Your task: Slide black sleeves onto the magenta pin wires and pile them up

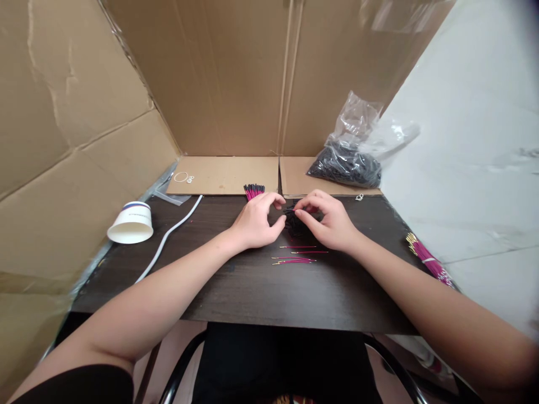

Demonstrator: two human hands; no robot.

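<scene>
My right hand [326,219] pinches a thin magenta wire [293,210] between thumb and fingertips; most of the wire is hidden by the hand. Just under and beside it lies a pile of small black pieces [298,225]. Facing it, my left hand [261,220] has thumb and fingers curved apart, with nothing visible between them. Behind the left hand, a bundle of magenta wires with black ends [254,192] is partly covered. On the dark table [236,292], several loose magenta wires with gold-coloured tips [301,252] lie in front of the pile.
A clear bag of black pieces [347,165] leans at the back right on cardboard. A tied bundle of magenta wires [429,261] lies at the right edge. At left are a tipped paper cup [131,223] and a white cable [166,235]. Cardboard walls [219,78] stand behind and left.
</scene>
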